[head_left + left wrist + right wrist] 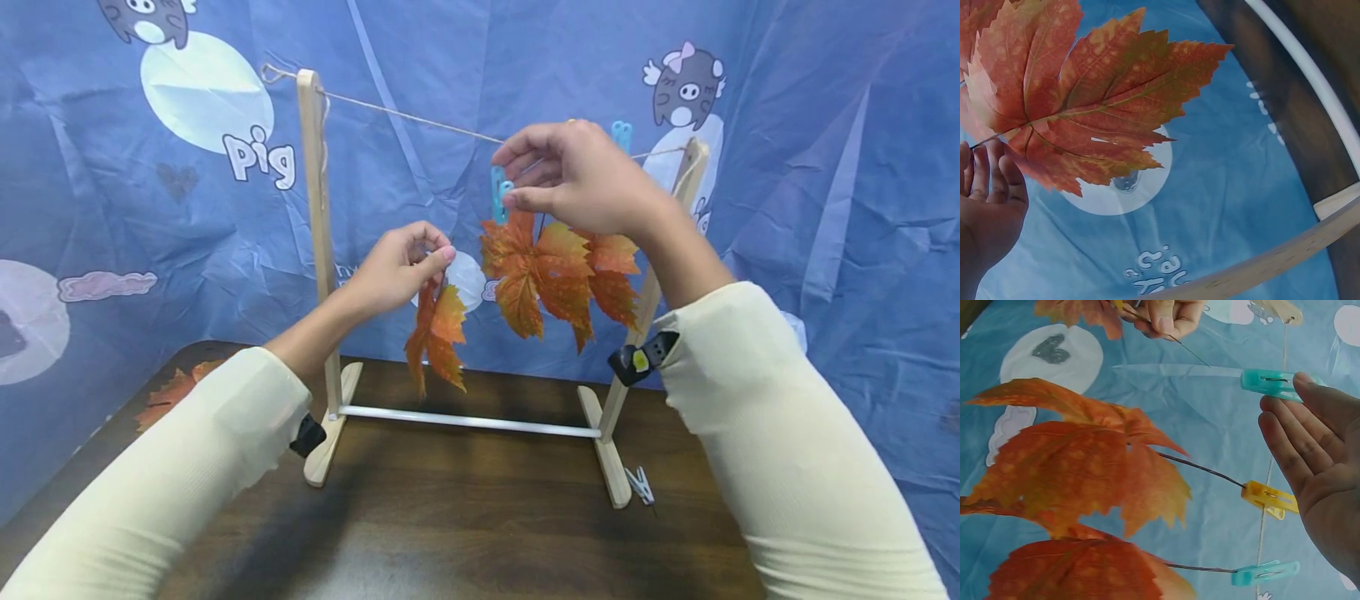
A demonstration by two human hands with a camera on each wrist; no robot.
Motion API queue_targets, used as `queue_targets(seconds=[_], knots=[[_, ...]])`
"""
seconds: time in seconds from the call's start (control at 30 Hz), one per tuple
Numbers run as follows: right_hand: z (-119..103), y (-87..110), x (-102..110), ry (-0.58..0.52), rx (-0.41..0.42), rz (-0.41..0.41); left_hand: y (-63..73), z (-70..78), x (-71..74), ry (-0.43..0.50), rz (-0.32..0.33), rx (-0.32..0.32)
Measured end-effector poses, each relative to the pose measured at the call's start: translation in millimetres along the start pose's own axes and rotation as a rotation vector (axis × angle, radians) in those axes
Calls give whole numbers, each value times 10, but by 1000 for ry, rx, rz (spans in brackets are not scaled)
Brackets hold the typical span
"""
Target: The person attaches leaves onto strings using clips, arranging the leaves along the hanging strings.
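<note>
Pinching 1 leaf [1094,94], left hand [399,268], 1 clothespin [1265,382], seemingly unclipped, right hand [588,179]

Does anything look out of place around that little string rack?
One pale clothespin lies loose on the table beside the rack's right foot; odd, since the yellow clothespin pins a leaf stem to the string.

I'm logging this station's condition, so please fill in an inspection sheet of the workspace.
Surface: brown table.
Job's things: wooden rack with twine; two leaves clipped up by yellow clothespin and teal clothespin.
Clutter: loose clothespin beside the rack's right foot; another leaf at the table's left.
Hands: left hand pinches a third leaf by its stem; right hand holds a blue clothespin.
Cables: nothing seen.
Surroundings: blue pig-print cloth behind.
</note>
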State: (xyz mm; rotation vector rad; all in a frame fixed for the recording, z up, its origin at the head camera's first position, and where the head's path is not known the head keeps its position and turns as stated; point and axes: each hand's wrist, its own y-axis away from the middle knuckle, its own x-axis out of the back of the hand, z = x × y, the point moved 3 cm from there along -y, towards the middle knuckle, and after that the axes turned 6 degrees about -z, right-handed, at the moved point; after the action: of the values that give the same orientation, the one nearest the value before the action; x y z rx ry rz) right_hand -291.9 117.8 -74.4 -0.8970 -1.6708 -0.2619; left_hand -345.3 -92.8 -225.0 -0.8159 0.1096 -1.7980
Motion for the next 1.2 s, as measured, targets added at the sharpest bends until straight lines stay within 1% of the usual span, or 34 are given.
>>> queue_targets(seconds=[0.13,0.27,0.43,0.6,0.8,0.97,1.07,1.2], knots=[[-51,-29,66,-11,1,21,-57,63,45,-25,-2,-20],[-97,-58,131,2,-5,40,-99,156,96,-33,-5,-32],[-138,-109,206,49,-10,89,-166,266,163,-53,-16,-45],[-156,-179,270,99,-5,152,-214,344,238,-72,-20,-37],[-125,-234,324,135,-36,214,-279,393,287,-89,-8,-22],[-118,-282,323,181,-49,296,-316,418,289,-106,-6,-23],[-132,-317,313,179,-56,324,-330,426,290,-103,-7,-27],[-146,-368,295,149,-76,336,-336,434,286,-101,-12,-30]])
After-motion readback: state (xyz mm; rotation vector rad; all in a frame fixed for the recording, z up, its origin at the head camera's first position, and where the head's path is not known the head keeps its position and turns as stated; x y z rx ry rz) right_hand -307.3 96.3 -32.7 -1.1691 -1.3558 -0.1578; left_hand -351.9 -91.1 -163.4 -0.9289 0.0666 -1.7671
